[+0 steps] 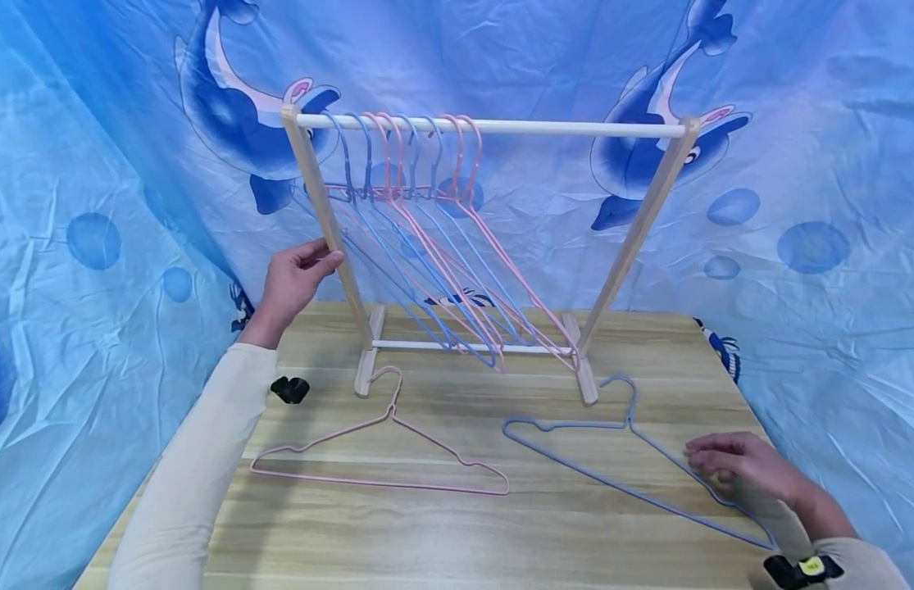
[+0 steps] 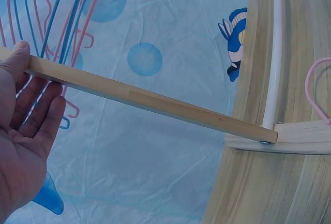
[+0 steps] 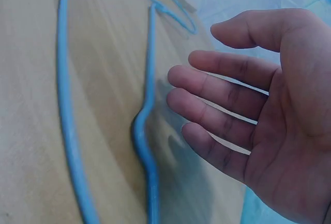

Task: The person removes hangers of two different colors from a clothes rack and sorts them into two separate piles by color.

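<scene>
My left hand (image 1: pixel 290 279) grips the left wooden post (image 2: pixel 129 93) of a small clothes rack, the thumb on one side and the fingers passing behind it. Several blue and pink hangers hang from the rack's white top rail (image 1: pixel 560 128), bunched toward its left half. Over the right part of the table, my right hand (image 1: pixel 744 467) hovers beside a blue hanger (image 1: pixel 630 421) lying flat. Its fingers are spread and relaxed, with nothing in them, as the right wrist view shows. A pink hanger (image 1: pixel 393 410) lies on the table in front of the rack's left foot.
The rack stands on a wood-grain table (image 1: pixel 397 541), with a white lower bar (image 1: pixel 405 345) between its feet. Behind and at both sides hangs a blue curtain (image 1: pixel 530 49) printed with dolphins. A small black device is strapped at each wrist.
</scene>
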Action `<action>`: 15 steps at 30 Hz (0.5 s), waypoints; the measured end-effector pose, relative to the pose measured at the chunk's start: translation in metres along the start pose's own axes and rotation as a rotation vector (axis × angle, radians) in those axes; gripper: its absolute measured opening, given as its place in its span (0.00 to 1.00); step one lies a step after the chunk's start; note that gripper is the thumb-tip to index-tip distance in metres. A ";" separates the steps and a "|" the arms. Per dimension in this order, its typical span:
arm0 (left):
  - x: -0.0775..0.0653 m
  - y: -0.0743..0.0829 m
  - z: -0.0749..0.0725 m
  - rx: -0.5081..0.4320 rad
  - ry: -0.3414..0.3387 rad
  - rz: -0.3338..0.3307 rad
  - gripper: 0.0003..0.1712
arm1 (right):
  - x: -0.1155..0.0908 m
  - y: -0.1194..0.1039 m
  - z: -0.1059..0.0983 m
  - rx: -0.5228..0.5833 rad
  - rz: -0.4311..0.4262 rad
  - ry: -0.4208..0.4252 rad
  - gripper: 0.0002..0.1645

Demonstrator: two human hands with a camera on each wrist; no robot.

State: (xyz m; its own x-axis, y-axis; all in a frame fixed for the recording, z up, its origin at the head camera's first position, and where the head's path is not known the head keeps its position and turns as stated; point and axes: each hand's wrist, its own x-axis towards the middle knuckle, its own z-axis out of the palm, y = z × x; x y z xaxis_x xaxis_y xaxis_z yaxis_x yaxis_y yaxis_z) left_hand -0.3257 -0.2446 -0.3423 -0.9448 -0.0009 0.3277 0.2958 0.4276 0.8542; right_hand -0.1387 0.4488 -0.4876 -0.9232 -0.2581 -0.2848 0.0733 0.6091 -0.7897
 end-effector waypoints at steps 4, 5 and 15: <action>0.000 0.000 0.000 -0.006 -0.002 0.002 0.32 | -0.002 -0.015 -0.004 -0.065 -0.081 0.025 0.26; 0.000 0.000 0.000 -0.007 -0.002 0.003 0.31 | -0.001 -0.019 -0.006 -0.080 -0.100 0.035 0.26; 0.000 0.000 0.000 -0.006 -0.005 0.001 0.34 | 0.001 -0.076 -0.016 -0.217 -0.262 0.271 0.19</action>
State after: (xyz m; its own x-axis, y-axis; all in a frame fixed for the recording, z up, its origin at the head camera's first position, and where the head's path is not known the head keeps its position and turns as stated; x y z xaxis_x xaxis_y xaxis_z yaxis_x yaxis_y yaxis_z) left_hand -0.3259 -0.2443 -0.3423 -0.9452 0.0036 0.3264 0.2973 0.4225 0.8562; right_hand -0.1513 0.4141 -0.4198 -0.9678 -0.2363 0.0862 -0.2312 0.7004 -0.6753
